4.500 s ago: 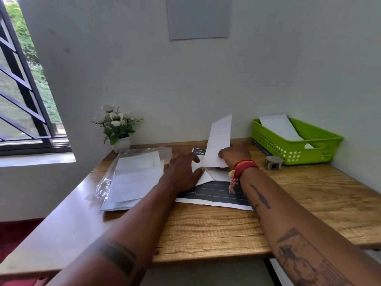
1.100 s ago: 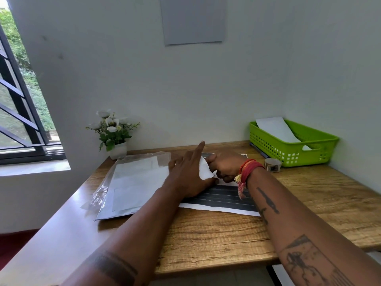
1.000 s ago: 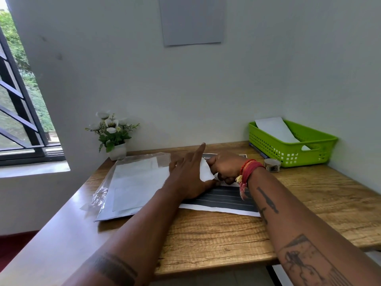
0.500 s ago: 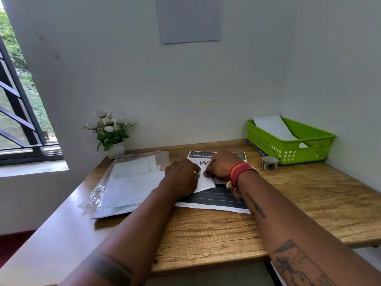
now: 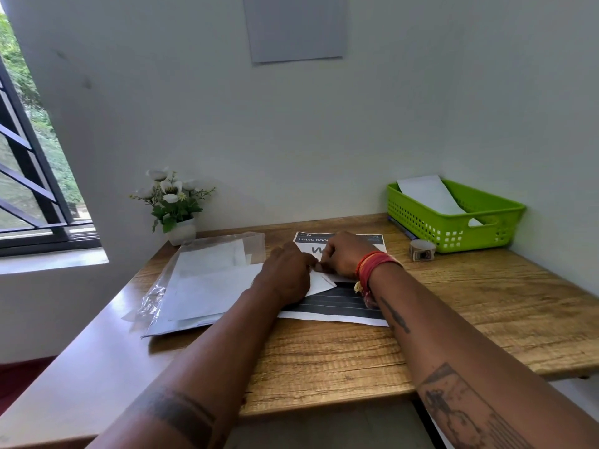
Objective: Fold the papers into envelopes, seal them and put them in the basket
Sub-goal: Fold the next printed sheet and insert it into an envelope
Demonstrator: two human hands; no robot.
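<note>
A small white folded paper (image 5: 321, 284) lies on a black-and-white printed sheet (image 5: 337, 303) in the middle of the wooden table. My left hand (image 5: 287, 275) covers its left part, fingers curled down onto it. My right hand (image 5: 345, 254) pinches the paper's far edge right beside the left fingertips. Most of the paper is hidden under both hands. A green basket (image 5: 453, 228) stands at the back right with a white envelope (image 5: 428, 194) leaning in it.
A clear plastic sleeve with white papers (image 5: 207, 280) lies left of my hands. A small potted plant with white flowers (image 5: 173, 205) stands at the back left. A tape roll (image 5: 422, 250) sits in front of the basket. A wall bounds the back and right.
The upright flap seen earlier has been folded down flat. My left index finger, raised a second ago, now presses on the paper, and both hands have closed in over it.
</note>
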